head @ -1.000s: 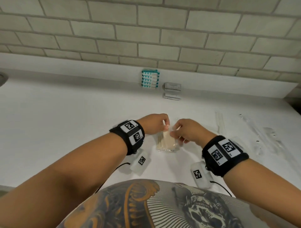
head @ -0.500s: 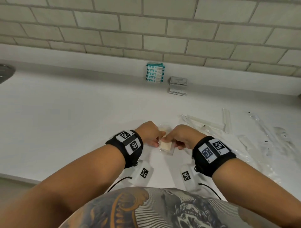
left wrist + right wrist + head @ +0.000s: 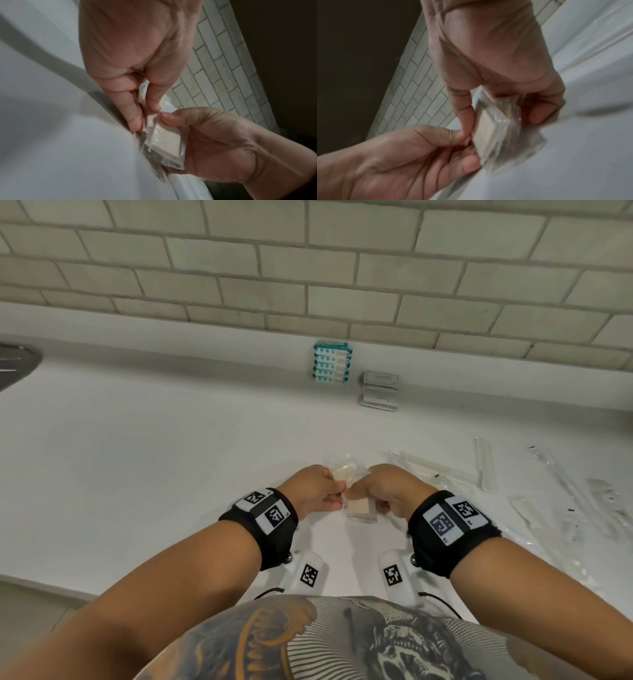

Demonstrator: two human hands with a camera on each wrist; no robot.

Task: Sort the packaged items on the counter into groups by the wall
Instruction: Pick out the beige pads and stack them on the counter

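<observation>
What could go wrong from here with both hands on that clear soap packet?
Both hands pinch the clear packet only by its film edges, so it could slip or tear.

A second packet lies just beyond the left hand and could get knocked.

The clear wrappers are hard to see beside the right hand.

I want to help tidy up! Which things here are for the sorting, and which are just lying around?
For the sorting:
- beige packet, held by left hand and right hand
- teal packs
- grey packs
- clear long wrappers

Just there:
- wrist bands
- metal thing, far left
</observation>
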